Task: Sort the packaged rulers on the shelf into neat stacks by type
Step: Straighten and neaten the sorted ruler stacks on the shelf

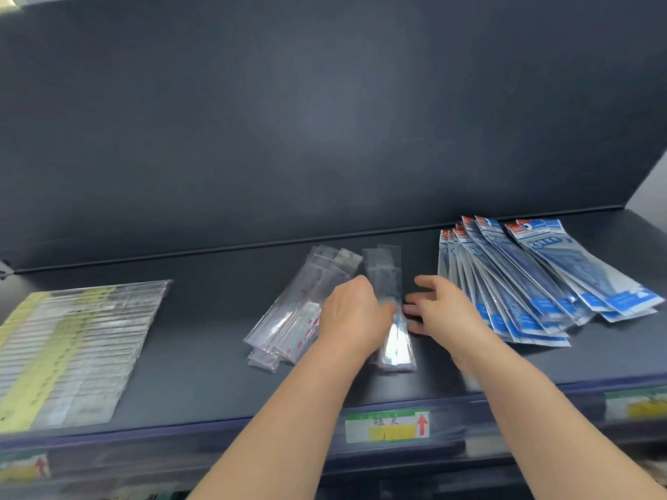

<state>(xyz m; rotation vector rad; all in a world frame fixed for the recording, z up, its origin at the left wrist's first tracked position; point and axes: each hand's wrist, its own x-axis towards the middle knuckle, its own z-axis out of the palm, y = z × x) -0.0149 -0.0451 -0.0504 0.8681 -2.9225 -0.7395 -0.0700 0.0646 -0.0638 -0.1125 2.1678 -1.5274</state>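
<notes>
Now the left grip point(355, 312) clasps the clear stack point(389, 279) from its left; the right grip point(444, 308), fingers straight, presses its right edge on the shelf point(202, 373).

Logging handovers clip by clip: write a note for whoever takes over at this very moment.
Left hand: against the left edge of the middle clear-pack stack, grip unclear.
Right hand: open, fingers on its right edge.
Done: yellow packs lie in an even row at left.
Left to do: blue packs fanned out at right; pink-marked clear packs splayed; both need squaring.
</notes>
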